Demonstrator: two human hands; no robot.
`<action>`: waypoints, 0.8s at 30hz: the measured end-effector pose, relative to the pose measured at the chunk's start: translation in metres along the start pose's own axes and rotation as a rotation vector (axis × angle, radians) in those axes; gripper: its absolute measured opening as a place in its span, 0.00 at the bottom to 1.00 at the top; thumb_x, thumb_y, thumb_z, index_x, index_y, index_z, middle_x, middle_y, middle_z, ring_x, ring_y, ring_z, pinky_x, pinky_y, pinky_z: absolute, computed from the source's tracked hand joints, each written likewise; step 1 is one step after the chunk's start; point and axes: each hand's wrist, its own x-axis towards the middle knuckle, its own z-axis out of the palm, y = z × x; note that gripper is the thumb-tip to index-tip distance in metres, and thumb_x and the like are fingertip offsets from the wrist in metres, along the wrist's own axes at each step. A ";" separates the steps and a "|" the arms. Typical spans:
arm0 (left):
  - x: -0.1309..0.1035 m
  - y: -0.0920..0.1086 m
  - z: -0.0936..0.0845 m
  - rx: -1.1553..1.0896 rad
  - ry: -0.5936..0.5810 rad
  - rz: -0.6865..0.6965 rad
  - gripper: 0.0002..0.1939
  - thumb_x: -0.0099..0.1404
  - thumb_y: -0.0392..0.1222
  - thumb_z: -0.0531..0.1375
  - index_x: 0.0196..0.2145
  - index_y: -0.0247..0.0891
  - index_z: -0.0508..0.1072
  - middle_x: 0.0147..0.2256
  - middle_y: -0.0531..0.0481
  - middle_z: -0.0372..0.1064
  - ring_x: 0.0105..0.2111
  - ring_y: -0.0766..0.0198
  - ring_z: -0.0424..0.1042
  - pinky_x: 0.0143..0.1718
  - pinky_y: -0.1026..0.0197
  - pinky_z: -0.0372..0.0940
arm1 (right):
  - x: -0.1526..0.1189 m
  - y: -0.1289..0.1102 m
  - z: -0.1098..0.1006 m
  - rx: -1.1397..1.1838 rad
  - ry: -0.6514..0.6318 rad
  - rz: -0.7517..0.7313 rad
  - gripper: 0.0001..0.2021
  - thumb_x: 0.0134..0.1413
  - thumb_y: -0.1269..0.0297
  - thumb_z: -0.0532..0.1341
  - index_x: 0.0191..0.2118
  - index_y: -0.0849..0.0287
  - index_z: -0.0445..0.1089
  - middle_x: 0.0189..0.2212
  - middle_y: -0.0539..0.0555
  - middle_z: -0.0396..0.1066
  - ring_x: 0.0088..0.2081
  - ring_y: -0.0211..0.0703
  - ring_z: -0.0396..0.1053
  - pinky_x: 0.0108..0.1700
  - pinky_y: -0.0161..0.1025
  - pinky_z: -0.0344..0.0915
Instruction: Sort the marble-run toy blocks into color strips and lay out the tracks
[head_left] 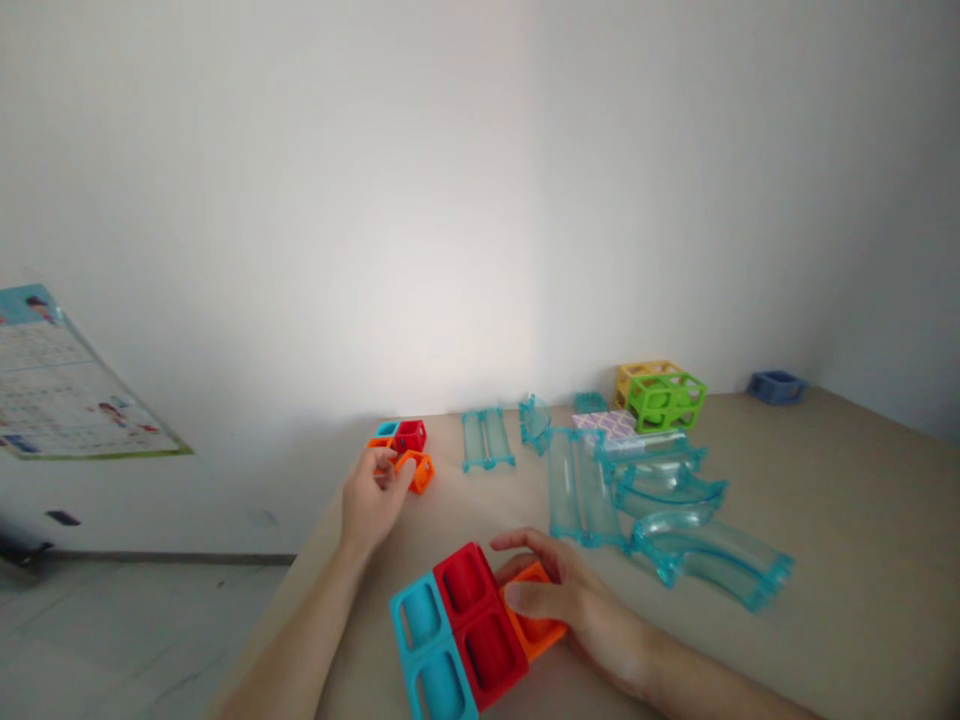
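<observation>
Near the front of the table lies a joined group of hollow blocks, with light-blue blocks [422, 612] on the left and red blocks [491, 655] in the middle. An orange block [541, 632] sits against the red ones on the right. My right hand [559, 595] grips this orange block, thumb on top and index finger stretched out above. Farther back, my left hand [377, 497] has thumb and fingers closed around another orange block [422, 474]. Just behind it stand a small red block [411, 434] and a light-blue block [387, 429]; my fingers partly hide this cluster.
Clear teal track pieces [581, 490] and curved ones [720, 555] lie right of centre. A teal straight piece [488, 440] lies near the wall. Green [667, 402] and yellow frames [628, 375] stand behind, and a blue block [778, 387] far right. The table's left edge drops to the floor.
</observation>
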 end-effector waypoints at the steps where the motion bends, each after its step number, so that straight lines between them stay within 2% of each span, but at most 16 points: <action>1: -0.002 0.002 -0.003 -0.101 -0.040 0.054 0.17 0.59 0.55 0.59 0.36 0.38 0.69 0.28 0.52 0.67 0.25 0.65 0.67 0.28 0.64 0.59 | 0.000 0.001 0.000 0.011 0.004 -0.009 0.23 0.38 0.63 0.69 0.44 0.59 0.66 0.30 0.49 0.73 0.32 0.43 0.71 0.34 0.37 0.61; 2: -0.005 0.004 -0.006 -0.200 -0.125 0.086 0.16 0.60 0.54 0.59 0.33 0.37 0.69 0.26 0.52 0.66 0.23 0.67 0.65 0.25 0.65 0.57 | 0.000 0.001 0.000 0.019 0.008 -0.015 0.24 0.38 0.63 0.69 0.45 0.59 0.66 0.30 0.49 0.73 0.32 0.42 0.71 0.34 0.37 0.61; 3: -0.008 0.007 -0.008 -0.295 -0.261 0.091 0.16 0.61 0.55 0.58 0.32 0.37 0.70 0.25 0.53 0.65 0.20 0.69 0.62 0.23 0.66 0.55 | 0.000 0.001 0.000 0.027 0.013 -0.021 0.23 0.39 0.63 0.69 0.45 0.59 0.66 0.31 0.49 0.73 0.32 0.42 0.71 0.35 0.37 0.61; 5: -0.015 0.015 -0.010 -0.457 -0.628 0.038 0.20 0.61 0.57 0.58 0.35 0.35 0.73 0.25 0.51 0.67 0.18 0.70 0.59 0.20 0.66 0.52 | 0.001 0.002 0.001 0.041 0.018 -0.028 0.23 0.39 0.64 0.69 0.44 0.59 0.66 0.30 0.49 0.72 0.31 0.42 0.71 0.34 0.37 0.61; 7: -0.024 0.023 -0.009 -0.552 -0.969 -0.043 0.24 0.58 0.59 0.60 0.39 0.34 0.75 0.29 0.47 0.71 0.21 0.68 0.63 0.23 0.65 0.56 | 0.001 0.002 0.001 0.043 0.015 -0.033 0.22 0.39 0.65 0.69 0.44 0.58 0.66 0.29 0.48 0.72 0.31 0.42 0.71 0.34 0.37 0.61; 8: -0.027 0.027 -0.007 -0.568 -1.080 -0.084 0.24 0.55 0.59 0.62 0.38 0.34 0.76 0.31 0.46 0.72 0.24 0.66 0.65 0.25 0.64 0.59 | 0.001 0.003 0.001 0.039 0.012 -0.032 0.23 0.39 0.65 0.69 0.44 0.58 0.66 0.29 0.48 0.71 0.31 0.42 0.71 0.33 0.37 0.61; 9: -0.031 0.030 -0.006 -0.578 -1.140 -0.125 0.23 0.53 0.58 0.64 0.36 0.34 0.77 0.30 0.47 0.72 0.26 0.65 0.66 0.27 0.64 0.60 | 0.001 0.003 0.000 0.032 0.007 -0.031 0.23 0.39 0.66 0.70 0.44 0.58 0.65 0.29 0.48 0.71 0.31 0.42 0.71 0.33 0.37 0.61; 11: -0.036 0.034 -0.002 -0.597 -1.186 -0.189 0.21 0.50 0.56 0.66 0.31 0.34 0.77 0.27 0.49 0.70 0.26 0.65 0.65 0.27 0.65 0.59 | 0.000 0.004 -0.002 0.038 -0.007 -0.036 0.25 0.39 0.66 0.70 0.46 0.57 0.65 0.31 0.48 0.72 0.32 0.43 0.71 0.34 0.37 0.61; 13: -0.039 0.035 0.001 -0.638 -1.160 -0.228 0.20 0.49 0.55 0.67 0.29 0.34 0.76 0.25 0.51 0.69 0.24 0.67 0.64 0.25 0.66 0.58 | -0.001 0.006 -0.004 0.103 -0.040 -0.055 0.25 0.43 0.65 0.69 0.49 0.56 0.64 0.34 0.50 0.73 0.35 0.43 0.72 0.37 0.38 0.63; 16: -0.041 0.033 0.004 -0.759 -1.005 -0.318 0.19 0.48 0.54 0.67 0.30 0.34 0.76 0.26 0.50 0.71 0.24 0.66 0.66 0.27 0.65 0.60 | -0.003 0.007 -0.003 0.250 -0.095 -0.122 0.24 0.48 0.61 0.67 0.52 0.56 0.64 0.38 0.52 0.73 0.39 0.44 0.72 0.42 0.40 0.64; 18: -0.041 0.032 0.006 -0.837 -0.874 -0.364 0.18 0.49 0.54 0.66 0.28 0.34 0.75 0.25 0.50 0.71 0.24 0.65 0.67 0.27 0.64 0.61 | -0.004 0.007 0.000 0.287 -0.140 -0.161 0.24 0.47 0.60 0.68 0.51 0.57 0.65 0.42 0.55 0.73 0.42 0.46 0.71 0.44 0.42 0.65; 20: -0.041 0.032 0.008 -0.877 -0.804 -0.353 0.18 0.50 0.54 0.66 0.27 0.34 0.74 0.24 0.50 0.69 0.24 0.66 0.66 0.27 0.64 0.61 | -0.003 0.008 0.005 0.274 -0.177 -0.180 0.27 0.45 0.61 0.69 0.52 0.58 0.66 0.45 0.57 0.73 0.44 0.49 0.71 0.47 0.45 0.65; 22: -0.040 0.035 0.008 -0.877 -0.844 -0.298 0.18 0.51 0.54 0.66 0.28 0.34 0.74 0.24 0.51 0.68 0.24 0.66 0.65 0.27 0.64 0.60 | -0.002 0.008 0.009 0.240 -0.161 -0.179 0.28 0.45 0.62 0.70 0.53 0.58 0.66 0.46 0.58 0.73 0.45 0.51 0.71 0.49 0.47 0.65; 24: -0.040 0.038 0.007 -0.851 -0.957 -0.224 0.20 0.49 0.54 0.68 0.31 0.34 0.73 0.27 0.51 0.68 0.25 0.67 0.65 0.27 0.65 0.60 | 0.000 0.009 0.011 0.196 -0.095 -0.164 0.25 0.46 0.62 0.70 0.52 0.59 0.67 0.46 0.58 0.74 0.45 0.51 0.72 0.51 0.49 0.64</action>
